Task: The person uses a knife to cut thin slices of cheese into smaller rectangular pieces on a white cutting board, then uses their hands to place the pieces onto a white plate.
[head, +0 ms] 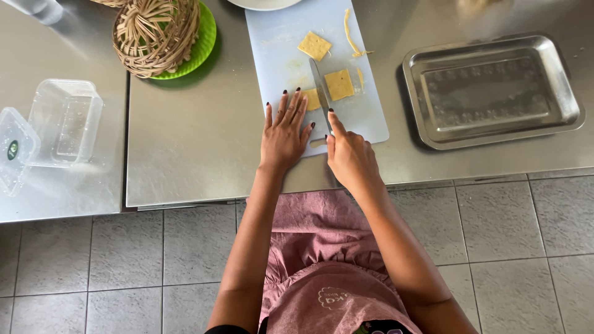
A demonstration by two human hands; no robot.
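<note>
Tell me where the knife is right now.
In the head view the knife lies blade-down on the pale blue cutting board, between two yellow squares, gripped by the right hand, just right of the left hand.

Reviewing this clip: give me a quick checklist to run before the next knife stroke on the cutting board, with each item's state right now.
1. Right hand grips the knife, forefinger along its spine: ok.
2. Left hand lies flat, steadying the yellow piece under its fingers: ok.
3. Left fingertips away from the blade: not ok, they sit right beside it.
4. Cutting board lies flat on the steel table: ok.
5. Cut squares apart from the blade's path: cannot tell, one lies against the blade.
6. Metal tray empty, right of the board: ok.
</note>
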